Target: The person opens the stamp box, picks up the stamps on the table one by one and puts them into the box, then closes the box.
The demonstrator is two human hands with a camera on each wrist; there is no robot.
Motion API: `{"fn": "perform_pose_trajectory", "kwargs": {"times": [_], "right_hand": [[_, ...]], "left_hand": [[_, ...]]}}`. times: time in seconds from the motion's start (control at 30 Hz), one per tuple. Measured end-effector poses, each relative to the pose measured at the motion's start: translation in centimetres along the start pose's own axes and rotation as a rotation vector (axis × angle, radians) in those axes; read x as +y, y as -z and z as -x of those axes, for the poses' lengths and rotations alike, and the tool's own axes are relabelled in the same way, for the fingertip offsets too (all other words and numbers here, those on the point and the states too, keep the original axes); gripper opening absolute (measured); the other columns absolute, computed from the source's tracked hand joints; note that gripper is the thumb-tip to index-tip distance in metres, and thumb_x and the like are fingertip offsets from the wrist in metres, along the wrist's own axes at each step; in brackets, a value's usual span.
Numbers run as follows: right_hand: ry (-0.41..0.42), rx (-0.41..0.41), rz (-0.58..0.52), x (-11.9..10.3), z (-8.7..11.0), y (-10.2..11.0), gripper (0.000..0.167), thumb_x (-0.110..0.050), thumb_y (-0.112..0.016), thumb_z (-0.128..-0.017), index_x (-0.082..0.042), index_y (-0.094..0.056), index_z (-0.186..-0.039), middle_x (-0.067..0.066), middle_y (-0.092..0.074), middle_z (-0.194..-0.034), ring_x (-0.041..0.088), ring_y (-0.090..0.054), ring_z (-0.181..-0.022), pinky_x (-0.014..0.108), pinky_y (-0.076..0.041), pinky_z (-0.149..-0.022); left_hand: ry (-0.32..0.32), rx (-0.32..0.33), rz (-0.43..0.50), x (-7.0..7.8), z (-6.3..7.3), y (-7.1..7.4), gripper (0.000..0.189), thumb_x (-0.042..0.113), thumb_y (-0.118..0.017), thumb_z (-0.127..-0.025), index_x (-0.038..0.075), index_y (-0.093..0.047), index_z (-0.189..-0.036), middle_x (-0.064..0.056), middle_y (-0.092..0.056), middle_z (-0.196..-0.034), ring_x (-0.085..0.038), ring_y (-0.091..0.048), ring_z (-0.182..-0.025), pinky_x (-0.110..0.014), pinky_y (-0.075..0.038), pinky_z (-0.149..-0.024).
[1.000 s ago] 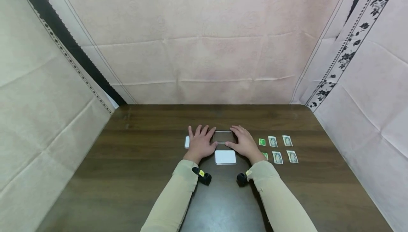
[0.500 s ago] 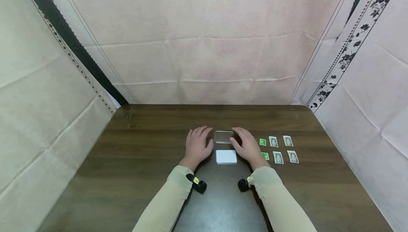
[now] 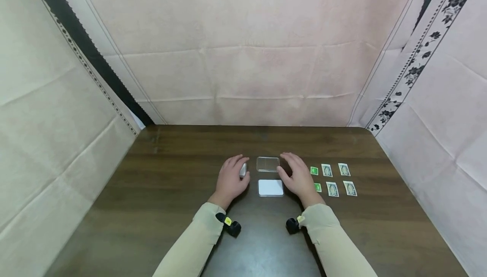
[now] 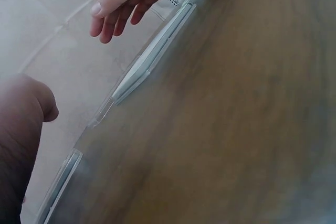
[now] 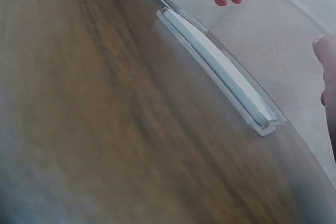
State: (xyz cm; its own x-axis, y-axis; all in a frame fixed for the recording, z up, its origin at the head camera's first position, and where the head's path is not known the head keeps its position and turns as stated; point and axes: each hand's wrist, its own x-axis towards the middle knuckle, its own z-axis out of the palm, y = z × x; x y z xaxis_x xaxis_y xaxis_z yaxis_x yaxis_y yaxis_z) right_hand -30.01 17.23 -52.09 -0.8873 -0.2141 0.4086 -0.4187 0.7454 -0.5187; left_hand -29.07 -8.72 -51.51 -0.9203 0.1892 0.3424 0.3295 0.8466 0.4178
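Observation:
My left hand (image 3: 230, 180) is over the left part of the table, relaxed, with its thumb apart from the fingers. Partly hidden beneath it is a white flat piece (image 3: 243, 170); the left wrist view shows this as a thin clear-edged case (image 4: 62, 184) on the table, below the hand. My right hand (image 3: 298, 176) hovers beside a clear shallow plastic lid or tray (image 3: 268, 164), thumb near its right edge, holding nothing. Nearer to me lies a clear case with a white top (image 3: 271, 187), between the hands.
Right of my right hand, small green squares (image 3: 314, 171) and several stamp-like portrait pieces (image 3: 332, 189) lie in two rows. The brown wooden table (image 3: 182, 209) meets pale cloth (image 3: 236, 69) hung around its back and sides.
My left hand has moved left, away from the clear tray, and the white piece now shows on its right. My right hand has drawn slightly right, uncovering the tray's edge.

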Motion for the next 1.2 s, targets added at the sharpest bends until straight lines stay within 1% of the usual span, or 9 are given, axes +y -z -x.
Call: {"fn": "perform_pose_trajectory", "kwargs": {"times": [0.07, 0.2, 0.37, 0.47, 0.6, 0.73, 0.93, 1.13, 1.2], "right_hand": [[-0.003, -0.008, -0.002, -0.1, 0.2, 0.0, 0.051, -0.038, -0.061, -0.099, -0.012, -0.055, -0.143, 0.012, -0.050, -0.150, 0.033, -0.040, -0.142, 0.058, -0.033, -0.113], [-0.014, -0.025, -0.018, -0.2, 0.4, 0.1, 0.052, -0.038, -0.062, -0.099, -0.013, -0.054, -0.144, 0.011, -0.048, -0.151, 0.032, -0.038, -0.143, 0.058, -0.032, -0.114], [-0.029, -0.037, -0.040, -0.3, 0.5, 0.1, 0.052, -0.038, -0.061, -0.100, -0.014, -0.054, -0.145, 0.010, -0.047, -0.152, 0.031, -0.038, -0.144, 0.057, -0.032, -0.114], [-0.030, -0.035, -0.059, -0.3, 0.6, 0.1, 0.051, -0.038, -0.061, -0.100, -0.013, -0.055, -0.144, 0.011, -0.048, -0.151, 0.032, -0.039, -0.143, 0.057, -0.033, -0.114], [-0.028, -0.029, -0.078, -0.2, 0.7, 0.1, 0.050, -0.038, -0.062, -0.100, -0.013, -0.056, -0.143, 0.012, -0.049, -0.149, 0.034, -0.041, -0.140, 0.059, -0.035, -0.112], [-0.022, -0.019, -0.084, 0.0, 0.8, 0.0, 0.050, -0.038, -0.063, -0.099, -0.012, -0.057, -0.142, 0.013, -0.051, -0.148, 0.035, -0.043, -0.139, 0.060, -0.036, -0.110], [-0.011, -0.021, -0.075, 0.2, 0.8, -0.2, 0.050, -0.037, -0.062, -0.099, -0.011, -0.057, -0.142, 0.014, -0.051, -0.147, 0.036, -0.043, -0.138, 0.060, -0.036, -0.110], [-0.023, -0.023, -0.088, 0.1, 0.9, 0.0, 0.050, -0.037, -0.062, -0.099, -0.013, -0.056, -0.142, 0.014, -0.051, -0.147, 0.036, -0.044, -0.138, 0.060, -0.036, -0.110], [-0.026, -0.030, -0.083, 0.1, 0.9, 0.0, 0.051, -0.039, -0.061, -0.100, -0.013, -0.055, -0.143, 0.014, -0.050, -0.148, 0.036, -0.043, -0.138, 0.060, -0.036, -0.110]], "left_hand": [[0.000, 0.001, -0.008, -0.1, 0.1, -0.1, 0.043, 0.026, -0.064, -0.096, 0.018, -0.061, -0.138, -0.007, -0.052, -0.148, -0.031, -0.045, -0.137, -0.050, -0.037, -0.113], [-0.002, 0.005, -0.027, -0.5, 0.2, -0.4, 0.036, 0.023, -0.065, -0.096, 0.017, -0.066, -0.132, -0.008, -0.055, -0.146, -0.030, -0.048, -0.134, -0.048, -0.041, -0.110], [-0.017, 0.006, -0.058, -1.2, 0.4, -0.5, 0.030, 0.023, -0.066, -0.096, 0.016, -0.071, -0.124, -0.007, -0.061, -0.136, -0.027, -0.053, -0.127, -0.044, -0.045, -0.106], [-0.011, -0.012, -0.072, -1.5, 0.6, -0.3, 0.029, 0.023, -0.067, -0.095, 0.013, -0.072, -0.122, -0.008, -0.063, -0.132, -0.026, -0.054, -0.124, -0.043, -0.047, -0.104], [-0.002, -0.036, -0.072, -1.8, 0.9, 0.1, 0.028, 0.021, -0.069, -0.096, 0.010, -0.072, -0.121, -0.009, -0.062, -0.133, -0.027, -0.054, -0.127, -0.044, -0.046, -0.106], [-0.004, -0.034, -0.072, -2.3, 1.0, 0.4, 0.026, 0.020, -0.069, -0.096, 0.010, -0.072, -0.120, -0.009, -0.062, -0.133, -0.028, -0.054, -0.127, -0.044, -0.046, -0.106], [0.017, -0.024, -0.089, -3.9, 1.4, 1.1, 0.025, 0.020, -0.070, -0.096, 0.011, -0.073, -0.119, -0.009, -0.062, -0.132, -0.028, -0.054, -0.127, -0.045, -0.047, -0.104], [0.062, -0.027, -0.078, -5.8, 1.8, 2.4, 0.026, 0.020, -0.068, -0.097, 0.011, -0.072, -0.121, -0.009, -0.061, -0.134, -0.029, -0.053, -0.129, -0.048, -0.047, -0.104], [0.067, -0.017, -0.075, -6.5, 2.1, 2.9, 0.025, 0.019, -0.068, -0.097, 0.010, -0.072, -0.120, -0.009, -0.061, -0.134, -0.029, -0.052, -0.128, -0.048, -0.047, -0.104]]}}
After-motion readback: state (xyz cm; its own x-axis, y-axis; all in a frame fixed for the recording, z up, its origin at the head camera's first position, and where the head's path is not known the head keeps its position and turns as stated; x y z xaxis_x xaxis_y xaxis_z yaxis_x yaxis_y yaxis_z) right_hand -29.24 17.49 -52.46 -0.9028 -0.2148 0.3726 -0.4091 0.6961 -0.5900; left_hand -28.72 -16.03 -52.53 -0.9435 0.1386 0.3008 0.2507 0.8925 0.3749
